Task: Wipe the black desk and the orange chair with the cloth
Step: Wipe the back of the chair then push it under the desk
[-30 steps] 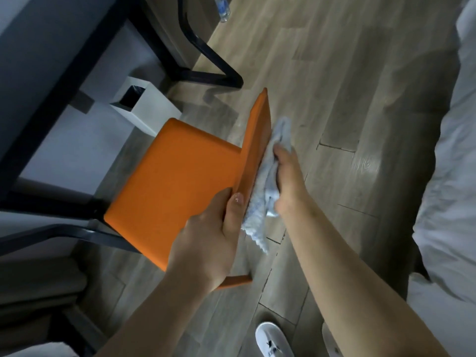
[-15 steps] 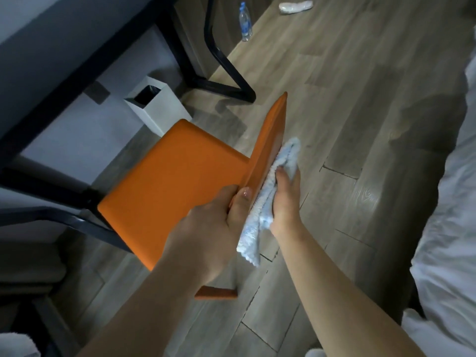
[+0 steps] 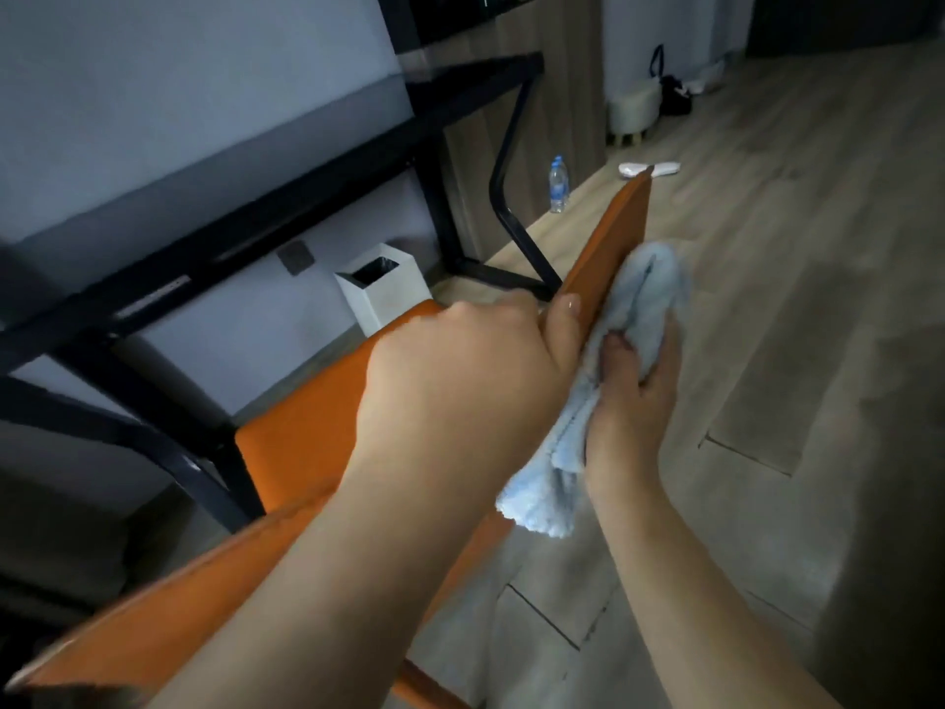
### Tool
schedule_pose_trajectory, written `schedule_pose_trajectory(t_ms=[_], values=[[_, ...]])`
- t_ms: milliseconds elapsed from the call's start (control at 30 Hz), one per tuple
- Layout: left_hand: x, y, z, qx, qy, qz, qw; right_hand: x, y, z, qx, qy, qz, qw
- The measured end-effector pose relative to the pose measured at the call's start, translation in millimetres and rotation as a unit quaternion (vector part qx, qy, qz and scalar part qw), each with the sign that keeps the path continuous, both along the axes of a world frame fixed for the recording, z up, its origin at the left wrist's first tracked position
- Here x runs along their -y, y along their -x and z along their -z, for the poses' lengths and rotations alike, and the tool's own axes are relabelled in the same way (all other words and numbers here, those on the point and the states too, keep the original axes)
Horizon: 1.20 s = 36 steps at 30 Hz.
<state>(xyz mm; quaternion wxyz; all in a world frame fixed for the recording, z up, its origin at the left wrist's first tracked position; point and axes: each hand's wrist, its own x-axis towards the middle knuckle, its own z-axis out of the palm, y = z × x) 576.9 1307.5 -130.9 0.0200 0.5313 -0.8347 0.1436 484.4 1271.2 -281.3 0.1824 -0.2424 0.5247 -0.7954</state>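
Your right hand (image 3: 631, 396) has carried the cloth (image 3: 611, 371) further up the rear face of the chair's (image 3: 301, 442) backrest, so the bunched blue top of it now sits close to the upper edge, where half a second ago it was lower down. That suggests you are well into the chair part of the job, working the back panel. Your fingers curl round the cloth and press it against the orange panel; the fingertips are partly buried in the folds, and a loose tail hangs below your wrist.

Your left hand (image 3: 460, 371) still steadies the backrest from the seat side, thumb lying along the panel's edge and the other fingers wrapped over the front, mostly hidden from you.

Your head has also come up. The view now takes in far more of the room: the desk (image 3: 245, 207) frame on the left, the white bin (image 3: 388, 289) beneath it, a water bottle (image 3: 559, 184) on the floor (image 3: 792, 299) beyond. The seat, plainly open to view before, is now largely behind your left forearm. The desk's top surface is not clearly visible, so you cannot judge from here whether it has been wiped.
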Motion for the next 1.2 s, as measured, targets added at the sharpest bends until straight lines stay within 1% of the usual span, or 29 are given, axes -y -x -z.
schedule_pose_trajectory(t_ms=[33,67,133,167,200,233,267,333,400,467,533,567,600,667,700,733,833,867,900,933,967,1000,1067,1100,1133,1167,1200], values=[[-5,-2,5,0.01,0.055,0.02,0.998,2,0,8,-0.003,0.017,0.003,1.0],[-8,-4,8,0.02,0.085,0.025,0.996,5,-4,20,-0.006,0.006,0.003,1.0],[-9,-6,10,0.025,0.128,0.041,0.991,20,-9,67,0.041,-0.05,0.019,0.998],[-7,-7,12,0.02,0.137,0.048,0.989,22,-13,86,0.075,-0.097,0.011,0.992],[-6,-8,14,0.023,0.15,0.052,0.987,23,-14,100,0.115,-0.132,-0.021,0.984],[-5,-8,16,0.019,0.169,0.06,0.984,25,-15,109,0.132,-0.139,-0.046,0.98],[-5,-7,17,0.021,0.18,0.063,0.981,26,-12,108,0.129,-0.134,-0.058,0.981],[-7,-6,20,0.02,0.205,0.064,0.976,23,-5,83,0.078,-0.104,-0.027,0.991],[-9,-7,28,0.02,0.242,0.064,0.968,17,7,46,-0.015,-0.053,0.015,0.998],[-11,-9,36,0.013,0.268,0.077,0.96,11,14,13,-0.091,-0.008,0.033,0.995],[-12,-9,38,0.012,0.275,0.088,0.957,5,6,2,-0.161,-0.014,0.066,0.985],[-12,-9,38,0.011,0.271,0.088,0.958,4,1,6,-0.174,-0.017,0.072,0.982],[-12,-9,38,0.006,0.268,0.087,0.959,4,-1,15,-0.164,-0.025,0.066,0.984],[-11,-9,37,0.004,0.267,0.087,0.96,6,3,28,-0.123,-0.083,0.031,0.989],[-12,-9,37,0.007,0.266,0.09,0.96,6,8,29,-0.127,-0.105,0.014,0.986],[-12,-9,37,0.009,0.266,0.093,0.959,6,13,23,-0.155,-0.094,0.008,0.983],[-15,-10,36,0.003,0.266,0.096,0.959,-4,14,-15,-0.267,0.054,0.023,0.962],[-17,-10,36,0.002,0.268,0.095,0.959,-5,12,-26,-0.288,0.083,0.027,0.954],[-17,-11,36,0.0,0.269,0.092,0.959,-3,12,-30,-0.298,0.092,0.038,0.949],[-17,-11,36,-0.006,0.268,0.09,0.959,-1,12,-30,-0.288,0.085,0.052,0.952],[-16,-11,36,-0.009,0.266,0.089,0.96,3,14,-23,-0.256,0.059,0.059,0.963],[-15,-12,35,-0.008,0.263,0.09,0.96,9,17,-11,-0.219,0.002,0.064,0.974],[-17,-16,34,0.0,0.257,0.097,0.962,14,19,17,-0.156,-0.156,0.059,0.974],[-18,-19,35,0.0,0.254,0.105,0.961,14,20,24,-0.127,-0.191,0.043,0.972],[-20,-23,35,0.0,0.25,0.111,0.962,12,20,22,-0.113,-0.191,0.034,0.975],[-23,-28,35,0.0,0.248,0.114,0.962,9,20,12,-0.12,-0.167,0.037,0.978],[-28,-35,36,-0.004,0.248,0.109,0.963,5,20,-1,-0.145,-0.121,0.047,0.981]])
